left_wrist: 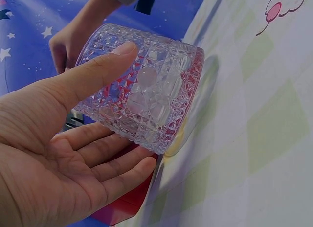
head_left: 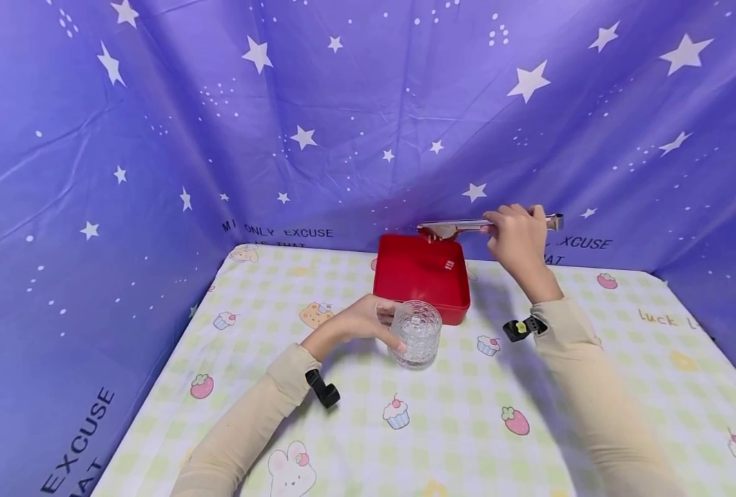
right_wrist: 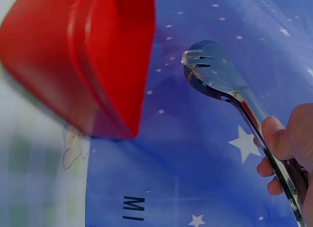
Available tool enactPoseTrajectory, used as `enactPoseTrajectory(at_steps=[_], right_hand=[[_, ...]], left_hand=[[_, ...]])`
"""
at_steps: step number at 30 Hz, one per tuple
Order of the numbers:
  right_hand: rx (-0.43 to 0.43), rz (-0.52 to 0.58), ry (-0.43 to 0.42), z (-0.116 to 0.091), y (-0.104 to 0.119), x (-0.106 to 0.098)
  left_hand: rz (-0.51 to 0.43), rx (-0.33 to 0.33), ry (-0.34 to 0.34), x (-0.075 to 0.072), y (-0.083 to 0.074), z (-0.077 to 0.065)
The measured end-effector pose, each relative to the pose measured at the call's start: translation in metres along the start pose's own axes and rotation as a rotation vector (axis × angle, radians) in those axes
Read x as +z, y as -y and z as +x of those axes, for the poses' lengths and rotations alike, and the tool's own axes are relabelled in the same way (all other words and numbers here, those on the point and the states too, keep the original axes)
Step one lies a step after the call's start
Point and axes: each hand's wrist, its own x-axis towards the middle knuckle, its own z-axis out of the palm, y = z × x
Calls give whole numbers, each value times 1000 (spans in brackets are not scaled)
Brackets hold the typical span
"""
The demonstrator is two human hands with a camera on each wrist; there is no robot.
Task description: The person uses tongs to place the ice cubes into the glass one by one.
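My left hand (head_left: 368, 323) grips a clear cut-glass tumbler (head_left: 416, 335), thumb on one side and fingers on the other. The tumbler stands close in front of the red box (head_left: 422, 314), and in the left wrist view clear rounded shapes show through the patterned glass (left_wrist: 142, 87). Higher up, my right hand (head_left: 520, 238) holds metal serving tongs (head_left: 464, 224) by their arms. Their fork-and-spoon heads (right_wrist: 208, 65) lie near each other over the box's back edge. I cannot tell whether the heads pinch anything.
A small white patch (head_left: 449, 265) shows inside the red box. The checked tablecloth (head_left: 355, 442) carries printed cupcakes and strawberries. Behind the table's back edge hangs a purple-blue cloth (head_left: 343, 124) with white stars, close to the tongs, and it continues along both sides.
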Motion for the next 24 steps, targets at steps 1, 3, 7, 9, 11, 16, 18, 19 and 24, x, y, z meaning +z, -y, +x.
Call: enactPoseTrajectory(at_steps=[1,3,7,9,11,16,18,19,24], right_hand=[[14,14,-10,0,1,-2],[45,34,-18,-2,2,-5],[137,84,12,-3,4,-16],[177,116,29,-4,6,-22],[207,155,43,-3,7,-29],[225,240,55,-3,11,-44],[216,272,55,-4,12,-50],[212,286,54,-5,13,-53],[174,349,39,-6,16,-63]], left_hand=[[2,1,-2,0,0,0],[6,-1,-3,0,1,0],[12,-8,-2,1,3,1],[12,-9,-1,1,2,1],[11,-10,-1,1,1,1],[4,-6,-1,1,1,2],[3,0,1,0,2,3],[3,1,2,0,2,3],[0,0,6,-1,2,3]])
